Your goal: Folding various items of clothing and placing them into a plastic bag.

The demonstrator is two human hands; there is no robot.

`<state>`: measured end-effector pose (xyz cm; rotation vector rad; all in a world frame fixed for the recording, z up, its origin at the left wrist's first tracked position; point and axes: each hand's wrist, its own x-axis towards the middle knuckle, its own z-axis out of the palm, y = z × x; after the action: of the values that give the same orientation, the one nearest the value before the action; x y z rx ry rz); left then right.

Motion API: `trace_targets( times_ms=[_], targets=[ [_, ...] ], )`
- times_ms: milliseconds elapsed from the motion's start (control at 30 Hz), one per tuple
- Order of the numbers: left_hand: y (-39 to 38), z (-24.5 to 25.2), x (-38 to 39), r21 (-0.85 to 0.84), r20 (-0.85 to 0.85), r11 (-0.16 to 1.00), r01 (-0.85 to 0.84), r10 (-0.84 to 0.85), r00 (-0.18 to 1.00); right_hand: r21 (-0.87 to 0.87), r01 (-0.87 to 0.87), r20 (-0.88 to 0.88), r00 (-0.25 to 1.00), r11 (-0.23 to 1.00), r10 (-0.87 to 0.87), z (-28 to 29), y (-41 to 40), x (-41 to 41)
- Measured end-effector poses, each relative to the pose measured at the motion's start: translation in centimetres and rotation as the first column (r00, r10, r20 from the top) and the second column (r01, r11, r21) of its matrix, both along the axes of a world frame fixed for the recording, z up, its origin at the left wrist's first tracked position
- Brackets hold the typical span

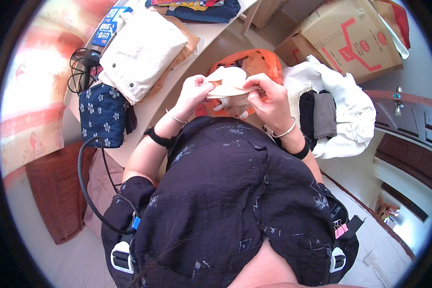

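A light cream cloth item (228,81) is stretched between my two hands, in front of my body at the upper middle. My left hand (196,93) pinches its left end between thumb and fingers. On the other end, my right hand (270,99) has its fingers closed around the edge. Part of the cloth hangs down below the hands; what kind of item it is, I cannot tell. Just behind and beneath it stands an orange plastic bag (273,59), open at the top, with things inside that are partly hidden by the cloth and hands.
At left, a white table (144,118) bears a folded white garment (147,46), a blue box (109,27), a flowered navy cloth (102,115) and black cables. Right of the bag, folded dark and grey cloths (324,113) lie on white fabric (356,118), near a cardboard box (352,39).
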<state>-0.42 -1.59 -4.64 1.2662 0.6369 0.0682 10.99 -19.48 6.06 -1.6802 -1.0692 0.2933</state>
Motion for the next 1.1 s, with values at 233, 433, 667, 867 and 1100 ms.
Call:
trace_targets(
  times_ms=[233,433,667,867,1100],
  targets=[
    [1.0,-2.9,0.6,0.223,-0.158,0.973,0.053,-0.017,0.987,-0.064,0.003,0.023,1.0,0.998,-0.002,1.6,-1.2,0.3],
    [4.9,-0.5,0.1,0.324,-0.038,0.944,0.06,-0.051,0.998,-0.11,0.161,0.085,0.985,0.981,-0.152,0.5,-2.7,3.2],
    [3.3,13.4,-0.5,0.442,0.184,0.89,-0.115,0.035,0.982,0.025,0.25,0.163,0.954,0.968,-0.251,5.0,-3.5,3.4],
    [3.2,14.0,-1.6,0.455,0.074,0.888,-0.063,0.033,0.997,-0.096,0.158,0.204,0.969,0.983,-0.136,3.9,-3.0,4.6],
    [4.4,18.3,-5.8,0.618,-0.102,0.743,0.258,-0.249,0.963,-0.054,0.043,0.248,0.968,0.998,-0.028,7.7,-4.2,3.0]
  ],
)
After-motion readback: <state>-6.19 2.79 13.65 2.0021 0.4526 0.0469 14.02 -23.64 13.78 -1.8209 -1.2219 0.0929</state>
